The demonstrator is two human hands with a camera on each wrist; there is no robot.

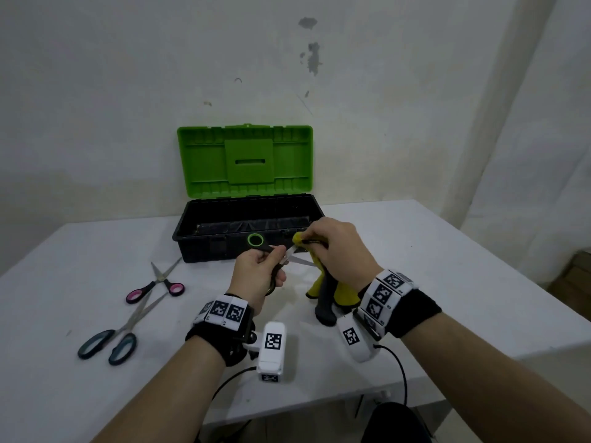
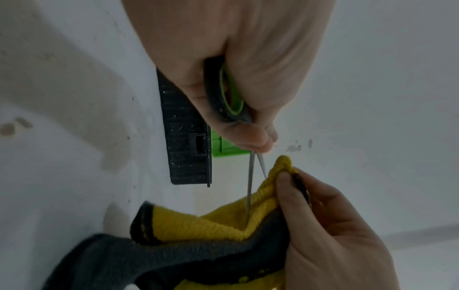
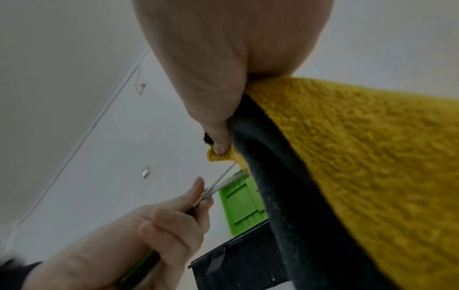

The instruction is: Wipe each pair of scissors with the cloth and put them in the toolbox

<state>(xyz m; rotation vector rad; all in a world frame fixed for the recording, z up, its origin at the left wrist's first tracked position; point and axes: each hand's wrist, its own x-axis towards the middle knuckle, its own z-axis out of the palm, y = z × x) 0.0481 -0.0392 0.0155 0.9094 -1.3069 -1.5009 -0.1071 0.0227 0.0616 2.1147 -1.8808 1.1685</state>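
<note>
The left hand [image 1: 260, 272] grips the black-and-green scissors [image 1: 267, 251] by the handles, blades parted and pointing right. The right hand [image 1: 339, 247] pinches the yellow-and-grey cloth [image 1: 329, 295] around one blade tip, the rest of the cloth hanging to the white table [image 1: 447, 282]. Just beyond the hands stands the open toolbox [image 1: 246, 225], green lid upright. Near left on the table lie the pink-handled scissors [image 1: 158, 284] and the grey-handled scissors [image 1: 112, 338], crossing each other.

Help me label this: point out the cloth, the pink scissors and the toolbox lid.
cloth [image 3: 360, 157], right wrist view, yellow face
pink scissors [image 1: 159, 279], head view, near the pivot
toolbox lid [image 1: 204, 161], head view, inner face
</note>
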